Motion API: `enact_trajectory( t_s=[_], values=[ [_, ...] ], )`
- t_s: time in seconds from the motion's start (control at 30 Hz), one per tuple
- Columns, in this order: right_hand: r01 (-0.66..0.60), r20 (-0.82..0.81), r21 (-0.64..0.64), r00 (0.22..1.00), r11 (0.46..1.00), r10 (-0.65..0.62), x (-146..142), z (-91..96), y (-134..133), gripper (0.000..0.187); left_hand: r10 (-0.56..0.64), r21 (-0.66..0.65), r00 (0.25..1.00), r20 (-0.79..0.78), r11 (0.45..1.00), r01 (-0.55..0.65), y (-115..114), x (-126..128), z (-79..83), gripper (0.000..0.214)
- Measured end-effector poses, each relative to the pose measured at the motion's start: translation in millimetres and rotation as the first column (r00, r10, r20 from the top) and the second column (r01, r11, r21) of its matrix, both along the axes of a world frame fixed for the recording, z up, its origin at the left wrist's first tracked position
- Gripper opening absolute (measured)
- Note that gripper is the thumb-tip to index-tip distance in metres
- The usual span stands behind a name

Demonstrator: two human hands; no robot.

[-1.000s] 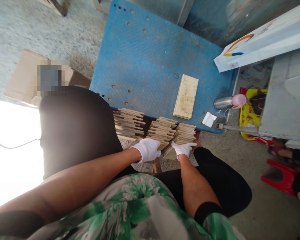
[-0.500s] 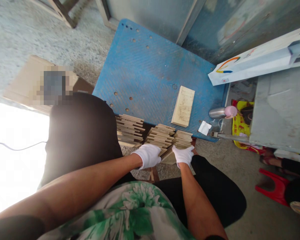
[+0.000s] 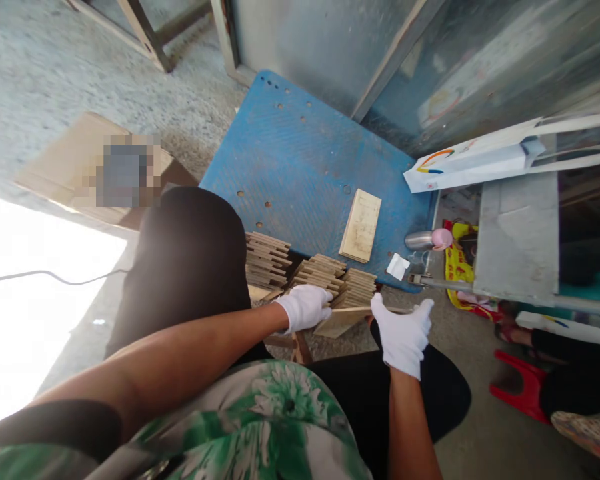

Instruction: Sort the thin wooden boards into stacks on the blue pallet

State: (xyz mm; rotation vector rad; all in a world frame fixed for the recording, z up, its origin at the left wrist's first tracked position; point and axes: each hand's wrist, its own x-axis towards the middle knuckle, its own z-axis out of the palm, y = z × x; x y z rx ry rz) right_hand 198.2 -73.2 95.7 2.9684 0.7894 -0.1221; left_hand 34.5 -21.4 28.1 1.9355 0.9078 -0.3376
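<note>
Both my hands wear white gloves. My left hand (image 3: 306, 307) rests closed on the near end of the middle stack of thin wooden slats (image 3: 321, 273). My right hand (image 3: 403, 335) grips one wooden slat (image 3: 347, 317) between thumb and fingers and holds it lifted off the right stack (image 3: 359, 287), level and pointing left. A third slat stack (image 3: 266, 259) stands to the left by my black-clad knee. A single flat board (image 3: 361, 225) lies on the blue platform (image 3: 300, 167) beyond the stacks.
A metal flask with a pink cap (image 3: 427, 239) and a white paper scrap (image 3: 397, 266) lie at the platform's right edge. A white paper bag (image 3: 485, 157) and grey bench (image 3: 517, 240) are on the right, a red stool (image 3: 523, 385) lower right, a cardboard box (image 3: 70, 167) on the left.
My right hand has pulled one slat off the right stack and drawn it towards me and to the right. The left hand stays on the middle stack. The camera has tilted up.
</note>
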Motion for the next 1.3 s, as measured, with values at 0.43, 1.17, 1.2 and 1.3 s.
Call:
enact_trajectory(
  t_s=[0.43, 1.17, 1.2, 1.3],
  values=[
    [-0.361, 0.113, 0.179, 0.932, 0.915, 0.345, -44.8, 67.8, -11.6, 0.109, -0.09, 0.272, 0.966, 0.242, 0.962, 0.021, -3.0, -1.0, 18.2, 0.036],
    [-0.379, -0.484, 0.212, 0.76, 0.901, 0.433, -55.0, -69.5, -6.0, 0.129, 0.815, -0.74, 0.562, 0.141, 0.464, -0.487, 14.8, -3.1, -11.9, 0.047],
    [-0.39, -0.49, 0.19, 0.757, 0.901, 0.431, -55.0, -69.4, -2.3, 0.129, 0.809, -0.737, 0.568, 0.148, 0.474, -0.482, 14.9, -3.4, -13.0, 0.046],
    [-0.417, -0.503, 0.127, 0.755, 0.9, 0.421, -53.5, -68.8, 5.7, 0.127, 0.791, -0.715, 0.596, 0.143, 0.498, -0.49, 14.6, -2.6, -13.3, 0.041]
  ],
)
